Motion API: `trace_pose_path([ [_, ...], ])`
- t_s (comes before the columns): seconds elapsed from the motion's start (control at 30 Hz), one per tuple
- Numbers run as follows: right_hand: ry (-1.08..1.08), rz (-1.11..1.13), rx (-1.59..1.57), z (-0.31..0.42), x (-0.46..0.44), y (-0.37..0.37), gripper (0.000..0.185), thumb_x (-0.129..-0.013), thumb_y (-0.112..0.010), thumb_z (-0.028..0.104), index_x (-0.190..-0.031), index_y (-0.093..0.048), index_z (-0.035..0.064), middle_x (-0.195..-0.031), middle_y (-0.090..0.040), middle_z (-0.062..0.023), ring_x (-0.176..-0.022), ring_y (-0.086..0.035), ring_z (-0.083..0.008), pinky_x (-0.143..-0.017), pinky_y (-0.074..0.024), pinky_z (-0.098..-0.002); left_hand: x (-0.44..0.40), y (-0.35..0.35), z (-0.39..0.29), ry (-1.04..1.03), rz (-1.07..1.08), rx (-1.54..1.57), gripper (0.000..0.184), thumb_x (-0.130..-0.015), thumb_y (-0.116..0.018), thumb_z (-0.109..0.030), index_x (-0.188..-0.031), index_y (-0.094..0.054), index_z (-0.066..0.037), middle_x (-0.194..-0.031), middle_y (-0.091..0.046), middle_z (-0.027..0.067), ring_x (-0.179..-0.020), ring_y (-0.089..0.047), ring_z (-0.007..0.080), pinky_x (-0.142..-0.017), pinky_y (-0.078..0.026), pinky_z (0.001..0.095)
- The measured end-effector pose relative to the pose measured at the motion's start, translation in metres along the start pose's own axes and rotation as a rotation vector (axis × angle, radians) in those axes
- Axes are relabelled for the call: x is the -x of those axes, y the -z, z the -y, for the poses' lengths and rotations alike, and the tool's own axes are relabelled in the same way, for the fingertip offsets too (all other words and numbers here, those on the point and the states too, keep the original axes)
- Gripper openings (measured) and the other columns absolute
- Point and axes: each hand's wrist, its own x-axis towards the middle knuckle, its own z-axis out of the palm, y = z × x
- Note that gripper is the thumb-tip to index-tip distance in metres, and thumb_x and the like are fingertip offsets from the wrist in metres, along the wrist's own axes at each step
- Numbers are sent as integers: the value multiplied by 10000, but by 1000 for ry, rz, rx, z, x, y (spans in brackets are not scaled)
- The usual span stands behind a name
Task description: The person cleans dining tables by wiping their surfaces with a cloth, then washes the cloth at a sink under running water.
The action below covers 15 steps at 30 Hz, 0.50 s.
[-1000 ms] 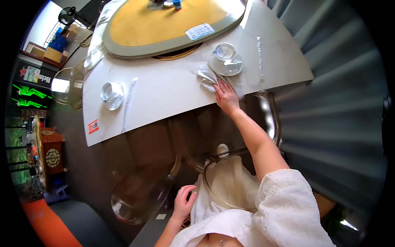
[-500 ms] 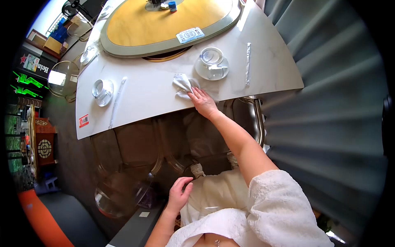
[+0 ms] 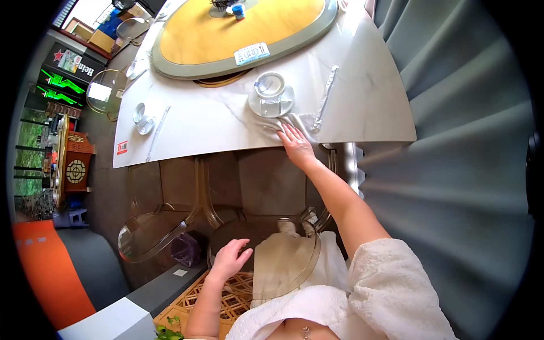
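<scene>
My right hand (image 3: 297, 148) reaches over the table's near edge and holds a pale cloth (image 3: 292, 120) against the white tabletop, fingers extended over it. The cloth lies bunched, right beside a stacked cup and saucer (image 3: 272, 93) that look plastic-wrapped. To its right is a long, slim wrapped packet (image 3: 325, 99), its contents hidden; the cloth reaches close to its lower end. My left hand (image 3: 229, 259) hangs below the table near my lap, fingers apart and loosely bent, with nothing in it.
A yellow turntable (image 3: 249, 28) with a printed packet (image 3: 251, 54) on its rim occupies the table's centre. Another cup setting (image 3: 143, 119) stands left. Transparent-backed chairs (image 3: 153, 235) are tucked along the near edge. A grey curtain (image 3: 453, 141) hangs at right.
My right hand has slid the cloth rightward along the table, from left of the saucer to below it. The view has shifted, and more of the floor and a wooden lattice shows at the bottom.
</scene>
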Motion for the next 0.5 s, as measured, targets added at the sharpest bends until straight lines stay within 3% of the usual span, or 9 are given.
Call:
trace_pose_path([
  [0.13, -47, 75, 93, -3, -3, -3, 400, -795, -416, 97, -1194, -432, 72, -1314, -360, -118, -1225, -333, -234, -1019, -245, -372, -33, -6, -29, -133, 9, -24, 292, -778, -583, -229, -998, -564, -38, -913, -584, 108, -788, -584, 228, -696, -471, 304],
  [0.23, -54, 104, 93, -4, -5, 2, 383, -834, -392, 148, -1211, -417, 84, -1329, -339, -108, -1238, -306, -245, -1027, -219, -374, -75, -9, -50, -376, -72, -38, 248, -775, -577, -206, -960, -573, -40, -890, -579, 105, -768, -575, 247, -677, -466, 318],
  [0.37, -75, 85, 89, -7, -12, 6, 382, -848, -392, 194, -1221, -412, 113, -1325, -346, -99, -1240, -297, -250, -1028, -205, -385, -119, -10, -94, -446, -166, 62, 213, -781, -568, -189, -932, -569, -38, -845, -569, 106, -725, -562, 250, -648, -460, 329],
  [0.5, -79, 55, 83, -11, -15, 1, 401, -845, -405, 230, -1233, -406, 128, -1321, -353, -96, -1238, -300, -247, -1028, -199, -401, -178, -23, -133, -515, -380, 101, 207, -775, -560, -206, -904, -563, -45, -849, -561, 103, -793, -550, 264, -693, -440, 349],
])
